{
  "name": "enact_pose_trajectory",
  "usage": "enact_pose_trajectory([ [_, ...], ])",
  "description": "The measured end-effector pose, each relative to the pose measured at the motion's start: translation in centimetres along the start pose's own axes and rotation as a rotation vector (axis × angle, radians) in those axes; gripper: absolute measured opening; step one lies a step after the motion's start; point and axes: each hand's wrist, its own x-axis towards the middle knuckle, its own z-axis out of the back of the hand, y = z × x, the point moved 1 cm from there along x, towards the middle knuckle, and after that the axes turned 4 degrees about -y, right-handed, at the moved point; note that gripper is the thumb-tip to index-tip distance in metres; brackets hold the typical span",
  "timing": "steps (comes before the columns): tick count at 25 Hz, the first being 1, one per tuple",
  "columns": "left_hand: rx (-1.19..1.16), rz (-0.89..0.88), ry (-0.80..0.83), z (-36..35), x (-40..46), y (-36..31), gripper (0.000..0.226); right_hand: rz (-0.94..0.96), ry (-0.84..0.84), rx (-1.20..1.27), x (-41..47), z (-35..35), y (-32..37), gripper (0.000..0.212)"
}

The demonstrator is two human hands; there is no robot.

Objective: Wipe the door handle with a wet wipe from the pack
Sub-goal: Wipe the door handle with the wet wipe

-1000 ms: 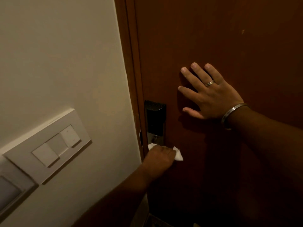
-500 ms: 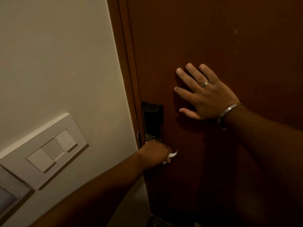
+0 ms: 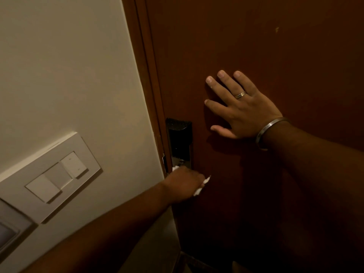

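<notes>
The door face is left bare above and to the right of the right hand, which is spread flat against it. The strip between that hand and the black lock plate is narrow. The handle itself is hidden under the left hand, which is closed over a white wipe just below the plate. Room to the left is closed off by the door frame and the wall, where a raised switch panel stands out. The lower door is crossed by both forearms.
</notes>
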Motion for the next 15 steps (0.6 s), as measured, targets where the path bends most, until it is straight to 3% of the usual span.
enact_pose_trajectory([
  [2, -0.078, 0.176, -0.044, -1.9, 1.9, -3.3, 0.022, 0.002, 0.001, -0.007, -0.1, 0.1, 0.0, 0.07],
  [4, -0.035, 0.209, -0.129, -3.2, 0.9, -3.6, 0.021, 0.008, -0.01, -0.01, -0.2, -0.1, 0.0, 0.07],
  [7, -0.009, -0.05, -0.255, -3.0, -1.9, 2.2, 0.009, 0.003, -0.01, 0.0, -0.1, -0.2, 0.1, 0.071],
  [10, 0.067, -0.19, -0.193, -1.7, -2.9, 6.6, 0.02, -0.002, -0.004, -0.001, -0.1, -0.2, -0.1, 0.071],
  [13, 0.207, -0.208, -0.253, -1.8, -2.8, 6.2, 0.019, 0.0, -0.008, -0.003, -0.1, -0.1, 0.2, 0.069],
  [15, 0.183, -0.186, -0.291, -1.6, -2.2, 4.6, 0.01, 0.002, -0.014, -0.019, -0.1, -0.1, 0.0, 0.069],
])
